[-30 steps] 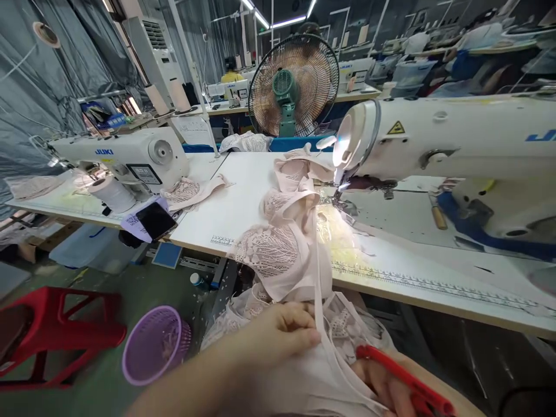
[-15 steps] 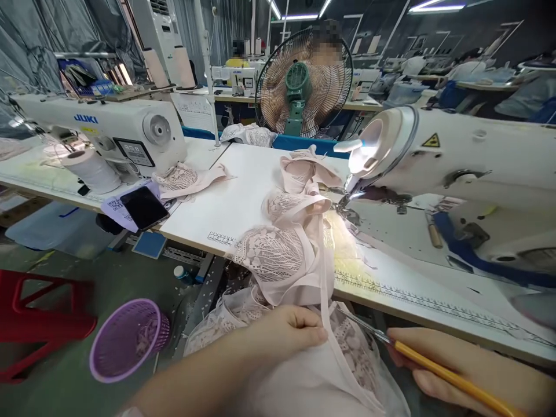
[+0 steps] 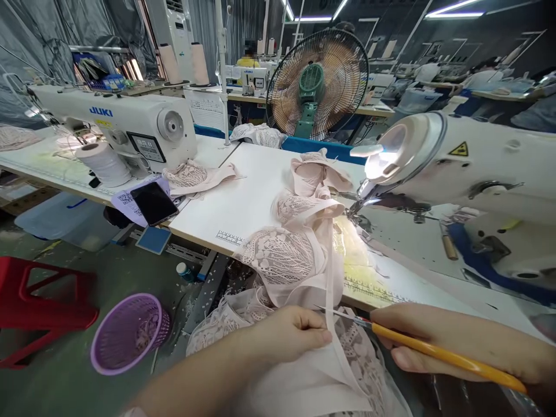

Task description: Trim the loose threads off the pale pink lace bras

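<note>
At lower centre, my left hand [image 3: 295,337] pinches the pale fabric strap [image 3: 330,286], seemingly keeping it taut where the orange-handled scissors [image 3: 434,351], gripped in my right hand [image 3: 441,324], meet it.

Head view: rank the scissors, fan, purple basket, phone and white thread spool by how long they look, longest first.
1. Scissors, much nearer the camera than the fan
2. Fan
3. Purple basket
Phone and white thread spool come last, too alike to rank.

A head-worn camera looks forward and down, close over the hands [image 3: 293,336].
</note>
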`<act>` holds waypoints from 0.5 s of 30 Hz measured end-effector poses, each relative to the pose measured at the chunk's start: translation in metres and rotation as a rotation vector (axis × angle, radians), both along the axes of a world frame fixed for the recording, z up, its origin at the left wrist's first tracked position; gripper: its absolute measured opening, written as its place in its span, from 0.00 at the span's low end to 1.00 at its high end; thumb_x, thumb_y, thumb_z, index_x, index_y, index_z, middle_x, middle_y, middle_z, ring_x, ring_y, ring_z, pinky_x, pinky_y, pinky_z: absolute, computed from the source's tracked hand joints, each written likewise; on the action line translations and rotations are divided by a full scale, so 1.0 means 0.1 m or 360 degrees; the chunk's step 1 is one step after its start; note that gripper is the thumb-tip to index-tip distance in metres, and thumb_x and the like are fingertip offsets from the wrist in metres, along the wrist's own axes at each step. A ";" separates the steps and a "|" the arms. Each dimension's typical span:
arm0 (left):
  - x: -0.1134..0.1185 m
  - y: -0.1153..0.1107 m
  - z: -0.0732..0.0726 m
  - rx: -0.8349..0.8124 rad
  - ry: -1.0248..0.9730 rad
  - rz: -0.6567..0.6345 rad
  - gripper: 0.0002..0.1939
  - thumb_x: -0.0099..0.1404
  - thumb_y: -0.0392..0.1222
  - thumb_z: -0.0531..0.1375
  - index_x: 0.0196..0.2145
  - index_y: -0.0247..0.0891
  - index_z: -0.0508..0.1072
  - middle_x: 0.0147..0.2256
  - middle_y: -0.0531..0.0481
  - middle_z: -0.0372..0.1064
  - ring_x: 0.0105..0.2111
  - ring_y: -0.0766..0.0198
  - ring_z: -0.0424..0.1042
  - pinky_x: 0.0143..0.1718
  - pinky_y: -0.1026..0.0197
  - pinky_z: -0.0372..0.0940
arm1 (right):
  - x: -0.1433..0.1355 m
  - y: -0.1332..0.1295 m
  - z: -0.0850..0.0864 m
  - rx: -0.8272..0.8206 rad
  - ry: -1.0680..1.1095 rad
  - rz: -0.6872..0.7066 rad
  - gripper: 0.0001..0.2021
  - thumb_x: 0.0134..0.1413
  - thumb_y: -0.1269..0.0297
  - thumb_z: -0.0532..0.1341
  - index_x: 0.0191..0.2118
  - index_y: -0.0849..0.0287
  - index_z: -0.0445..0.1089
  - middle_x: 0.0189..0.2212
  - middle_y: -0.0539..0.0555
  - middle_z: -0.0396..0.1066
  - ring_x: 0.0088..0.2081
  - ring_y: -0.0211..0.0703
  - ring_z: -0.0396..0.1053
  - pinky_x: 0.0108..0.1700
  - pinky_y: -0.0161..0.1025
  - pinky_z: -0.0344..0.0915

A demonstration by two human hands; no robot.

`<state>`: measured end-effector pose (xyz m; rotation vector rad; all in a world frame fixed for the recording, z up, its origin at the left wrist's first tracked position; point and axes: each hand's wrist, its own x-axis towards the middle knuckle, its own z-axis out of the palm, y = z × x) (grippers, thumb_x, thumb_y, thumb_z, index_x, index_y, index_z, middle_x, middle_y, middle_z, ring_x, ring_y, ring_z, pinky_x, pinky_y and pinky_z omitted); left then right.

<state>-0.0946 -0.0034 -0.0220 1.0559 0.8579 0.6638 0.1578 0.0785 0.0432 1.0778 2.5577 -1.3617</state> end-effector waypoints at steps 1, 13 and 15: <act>0.00 0.00 0.01 0.0017 0.0004 -0.0002 0.26 0.58 0.59 0.64 0.19 0.40 0.58 0.20 0.59 0.50 0.22 0.70 0.48 0.25 0.61 0.43 | -0.01 0.00 0.01 -0.0037 -0.0083 0.0103 0.29 0.54 0.31 0.56 0.30 0.55 0.73 0.24 0.52 0.68 0.24 0.43 0.60 0.24 0.38 0.55; 0.02 0.03 0.25 0.0266 0.0194 0.0065 0.19 0.58 0.50 0.63 0.19 0.38 0.62 0.21 0.56 0.54 0.24 0.68 0.54 0.26 0.62 0.50 | 0.04 -0.09 -0.05 -0.0182 0.0123 -0.0131 0.35 0.49 0.22 0.54 0.28 0.55 0.63 0.24 0.46 0.55 0.26 0.40 0.50 0.27 0.38 0.47; 0.05 0.04 0.41 0.0450 0.0238 0.0157 0.17 0.59 0.48 0.62 0.18 0.38 0.64 0.22 0.54 0.58 0.25 0.66 0.58 0.28 0.62 0.55 | 0.04 -0.22 -0.13 -0.0157 0.0432 -0.0267 0.35 0.46 0.22 0.57 0.33 0.55 0.67 0.29 0.51 0.65 0.29 0.44 0.60 0.30 0.38 0.58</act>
